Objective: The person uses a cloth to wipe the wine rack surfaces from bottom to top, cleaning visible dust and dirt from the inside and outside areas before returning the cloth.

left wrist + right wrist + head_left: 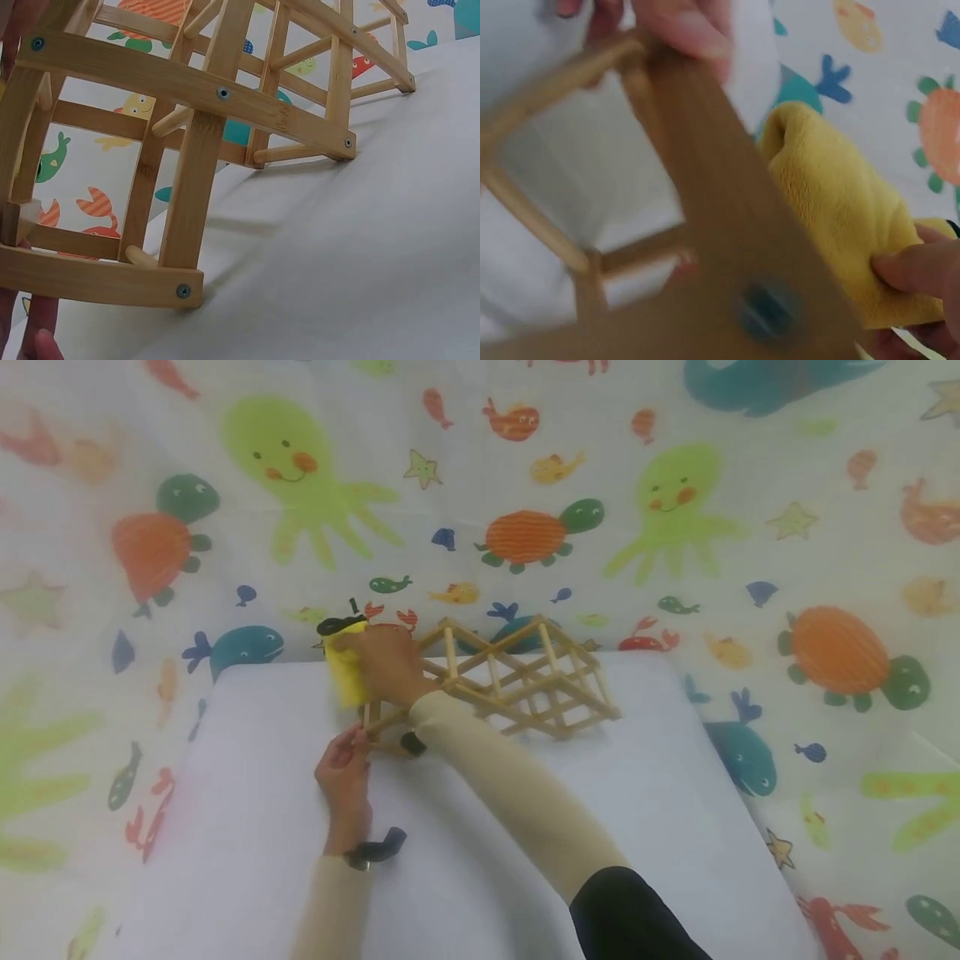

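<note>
A lattice-like wooden rack (517,693), built of light slats and dowels joined with metal screws, stands on the white table. My left hand (345,777) holds its near left corner; in the left wrist view some of those fingers (43,319) show under the bottom slat. My right hand (390,664) reaches across to the rack's left end and grips a folded yellow cloth (341,668). Seen from the right wrist, the right thumb (911,268) presses into the cloth, which lies alongside a wide slat (727,195). The left fingertips pinch that slat's top end.
The white tabletop (247,810) extends around the rack. Behind and beside it hangs a white sheet (465,468) printed with sea animals. A black strap (382,845) sticks out from my left wrist. My right forearm (525,793) crosses in front of the rack.
</note>
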Demonstrator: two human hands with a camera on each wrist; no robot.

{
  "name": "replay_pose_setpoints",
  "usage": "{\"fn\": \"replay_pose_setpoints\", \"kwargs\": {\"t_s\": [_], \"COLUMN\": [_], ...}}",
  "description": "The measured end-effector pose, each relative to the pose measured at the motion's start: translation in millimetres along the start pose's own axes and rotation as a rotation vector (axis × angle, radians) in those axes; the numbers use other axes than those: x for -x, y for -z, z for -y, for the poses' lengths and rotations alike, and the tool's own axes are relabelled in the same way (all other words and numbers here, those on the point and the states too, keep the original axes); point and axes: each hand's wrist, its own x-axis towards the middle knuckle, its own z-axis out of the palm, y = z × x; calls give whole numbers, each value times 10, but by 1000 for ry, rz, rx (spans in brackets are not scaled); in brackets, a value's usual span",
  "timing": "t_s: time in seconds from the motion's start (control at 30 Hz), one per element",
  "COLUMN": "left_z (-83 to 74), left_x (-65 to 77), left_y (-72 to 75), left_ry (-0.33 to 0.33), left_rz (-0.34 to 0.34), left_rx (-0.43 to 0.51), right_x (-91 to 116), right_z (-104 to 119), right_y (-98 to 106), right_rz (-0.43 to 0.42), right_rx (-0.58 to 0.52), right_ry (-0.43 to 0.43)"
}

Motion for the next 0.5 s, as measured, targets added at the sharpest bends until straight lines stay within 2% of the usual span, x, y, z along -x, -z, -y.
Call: {"fn": "replay_pose_setpoints", "kwargs": {"t_s": [0.07, 0.13, 0.23, 0.3, 0.4, 0.5], "left_z": [15, 30, 45, 36, -2, -46], "left_x": [6, 14, 14, 16, 24, 43], "left_y": [-1, -9, -21, -22, -7, 12], "left_ry": [20, 28, 13, -3, -12, -1], "left_rz": [10, 27, 40, 28, -14, -48], "left_rx": [4, -4, -10, -4, 3, 15], "right_x": [7, 26, 41, 51, 52, 52], "right_z": [1, -14, -54, -83, -96, -63], "right_y": [-108, -160, -120, -53, 16, 1], "right_rz": [43, 39, -71, -145, -184, -103], "right_rx": [9, 77, 196, 230, 167, 69], "right_ry": [25, 9, -48, -91, -88, 1]}}
